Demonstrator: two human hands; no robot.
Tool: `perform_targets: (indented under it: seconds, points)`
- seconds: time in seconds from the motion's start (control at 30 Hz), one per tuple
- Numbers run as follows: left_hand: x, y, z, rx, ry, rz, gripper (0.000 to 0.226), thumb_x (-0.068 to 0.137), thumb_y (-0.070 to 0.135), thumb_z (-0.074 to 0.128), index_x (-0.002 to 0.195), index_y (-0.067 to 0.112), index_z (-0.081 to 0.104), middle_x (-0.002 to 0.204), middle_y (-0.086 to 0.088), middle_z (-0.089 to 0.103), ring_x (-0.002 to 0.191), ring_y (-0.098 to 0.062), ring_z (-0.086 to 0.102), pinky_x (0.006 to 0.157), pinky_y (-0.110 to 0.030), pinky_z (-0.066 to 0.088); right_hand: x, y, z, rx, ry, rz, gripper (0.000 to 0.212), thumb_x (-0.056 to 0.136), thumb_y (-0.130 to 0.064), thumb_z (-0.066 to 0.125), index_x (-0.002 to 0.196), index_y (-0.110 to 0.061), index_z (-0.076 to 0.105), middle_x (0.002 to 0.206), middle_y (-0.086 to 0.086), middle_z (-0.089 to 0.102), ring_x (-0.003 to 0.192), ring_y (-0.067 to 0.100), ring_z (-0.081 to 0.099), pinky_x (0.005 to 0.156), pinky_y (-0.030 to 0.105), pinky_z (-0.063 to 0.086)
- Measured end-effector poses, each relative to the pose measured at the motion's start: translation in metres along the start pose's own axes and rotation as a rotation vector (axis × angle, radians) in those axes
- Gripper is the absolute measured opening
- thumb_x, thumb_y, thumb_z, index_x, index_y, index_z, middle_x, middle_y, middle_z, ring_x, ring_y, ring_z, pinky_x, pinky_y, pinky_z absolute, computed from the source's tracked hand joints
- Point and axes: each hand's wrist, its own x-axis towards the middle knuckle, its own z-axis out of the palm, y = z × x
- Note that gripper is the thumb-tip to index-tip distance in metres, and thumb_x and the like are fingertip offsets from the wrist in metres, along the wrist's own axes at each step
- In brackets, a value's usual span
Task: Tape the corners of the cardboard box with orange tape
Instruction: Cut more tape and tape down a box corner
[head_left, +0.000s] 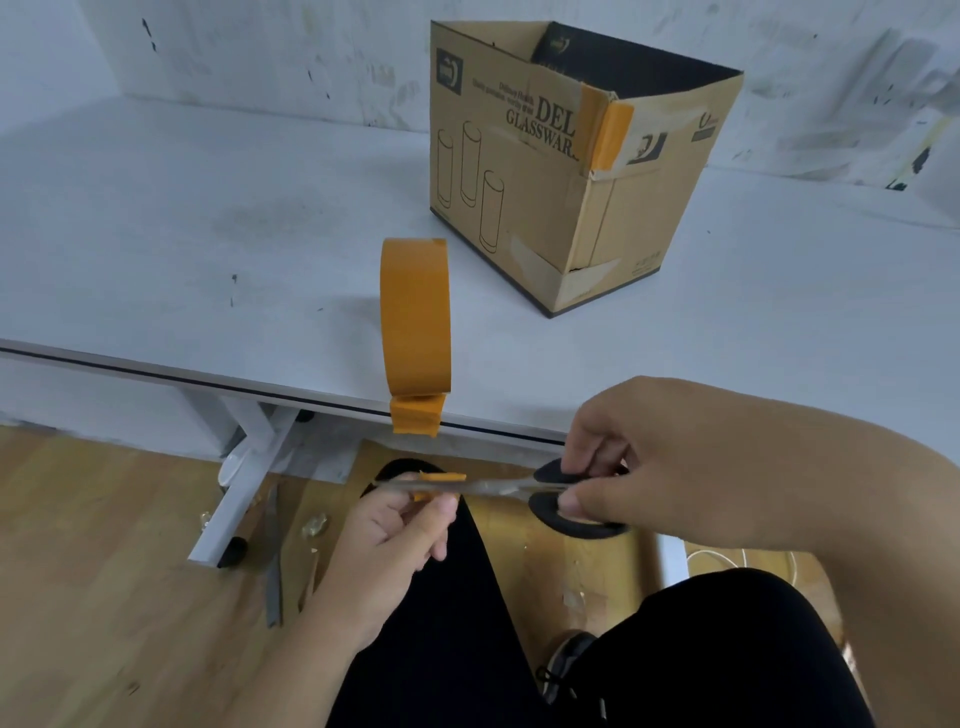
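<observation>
1. Below the tabletop's near edge, in the head view, a short piece of orange tape (441, 477) is pinched by the left hand (395, 525), with curled fingers, while black-handled scissors (519, 488) are gripped by the right hand (670, 462), thumb and fingers through the loops; the blades lie across the piece.
2. An orange tape roll (415, 317) is stood on edge at the near edge, its loose end hanging over the rim.
3. The cardboard box (571, 171) is set toward the far right of the tabletop (182, 234), open-topped, with orange tape already applied on the upper part of its nearest corner.
4. The step in hand is judged to be cutting a strip; next, the strip would need to be carried to an untaped corner and pressed flat across both faces.
5. A scuffed white surface, marked white wall and wooden floor with scraps are seen.
</observation>
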Motion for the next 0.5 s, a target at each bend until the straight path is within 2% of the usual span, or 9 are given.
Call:
perform_targets:
  seconds: [0.07,0.13,0.27,0.33,0.4,0.5]
  points:
    - [-0.004,0.005,-0.003,0.102,-0.04,0.02,0.028,0.08,0.048,0.061,0.072,0.023,0.069,0.06,0.0,0.058,0.056,-0.004,0.051,0.059,-0.018,0.044,-0.008,0.01,-0.007,0.021,0.028,-0.008,0.017,0.072,-0.053,0.069,0.082,-0.04,0.065,0.079,-0.035,0.064,0.07,-0.015,0.057,0.057,0.011,0.037]
    - [-0.009,0.012,-0.007,0.169,-0.05,0.025,0.026,0.081,0.051,0.057,0.071,0.03,0.068,0.061,0.002,0.059,0.058,-0.003,0.053,0.06,-0.016,0.044,-0.016,0.021,-0.016,0.038,0.124,-0.015,0.013,0.069,-0.05,0.07,0.08,-0.043,0.065,0.077,-0.043,0.058,0.068,-0.017,0.054,0.053,0.01,0.039]
    - [-0.012,0.025,-0.013,0.222,0.018,0.083,0.029,0.079,0.053,0.057,0.065,0.031,0.068,0.059,0.001,0.061,0.055,-0.006,0.053,0.058,-0.017,0.045,-0.018,0.04,-0.032,0.023,0.303,0.005,0.01,0.072,-0.044,0.073,0.078,-0.046,0.066,0.077,-0.044,0.056,0.07,-0.016,0.053,0.051,0.014,0.036]
    - [-0.011,0.032,-0.012,0.201,0.047,0.1,0.03,0.077,0.053,0.06,0.07,0.026,0.072,0.062,-0.003,0.065,0.054,-0.007,0.054,0.057,-0.018,0.046,-0.014,0.048,-0.035,0.028,0.366,0.024,0.011,0.074,-0.041,0.075,0.078,-0.046,0.066,0.075,-0.041,0.058,0.074,-0.017,0.052,0.056,0.013,0.035]
    - [-0.012,0.041,-0.009,0.173,0.053,0.105,0.029,0.075,0.052,0.063,0.074,0.026,0.075,0.062,-0.005,0.066,0.054,-0.006,0.057,0.055,-0.017,0.047,-0.008,0.055,-0.034,0.035,0.421,0.05,0.014,0.075,-0.038,0.076,0.078,-0.046,0.065,0.071,-0.026,0.063,0.071,-0.017,0.051,0.055,0.01,0.037]
    - [-0.014,0.054,-0.003,0.15,0.007,0.116,0.037,0.072,0.061,0.066,0.075,0.026,0.076,0.059,-0.006,0.065,0.054,-0.006,0.058,0.054,-0.017,0.048,0.0,0.061,-0.027,0.055,0.467,0.111,0.018,0.075,-0.037,0.077,0.08,-0.048,0.063,0.074,-0.013,0.064,0.066,-0.003,0.054,0.052,0.014,0.032]
